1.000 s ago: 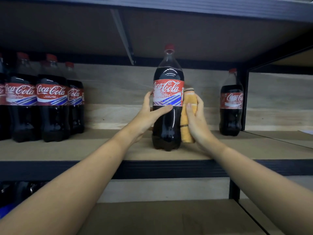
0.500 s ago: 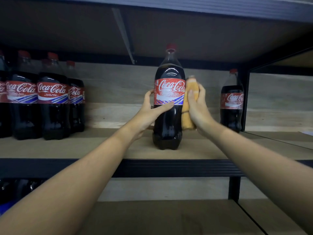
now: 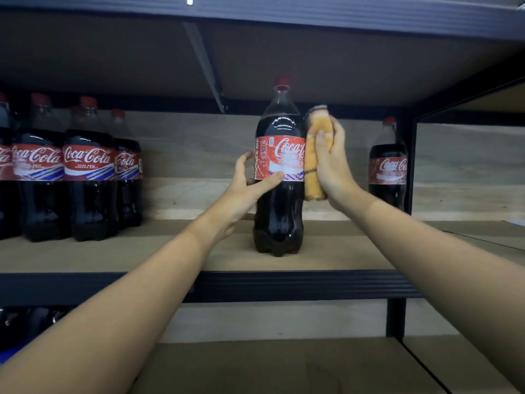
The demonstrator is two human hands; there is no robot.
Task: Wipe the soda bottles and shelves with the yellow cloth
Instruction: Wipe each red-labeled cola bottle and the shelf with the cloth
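A large cola bottle [image 3: 279, 211] with a red cap and red label stands upright near the front of the wooden shelf [image 3: 170, 254]. My left hand [image 3: 250, 186] grips its left side, thumb across the label's lower edge. My right hand [image 3: 331, 166] holds the folded yellow cloth [image 3: 312, 163] and presses it against the bottle's right side, from the shoulder down to below the label.
Several more cola bottles [image 3: 88, 172] stand in a row at the left of the shelf. One single bottle [image 3: 387, 169] stands at the back right beside a black upright post [image 3: 409, 166]. Another shelf board [image 3: 270, 365] lies below, and a shelf overhead.
My right hand has slid the cloth upward along the bottle's right side, from near the base to the shoulder. The bottle has turned slightly, its label now showing further round.
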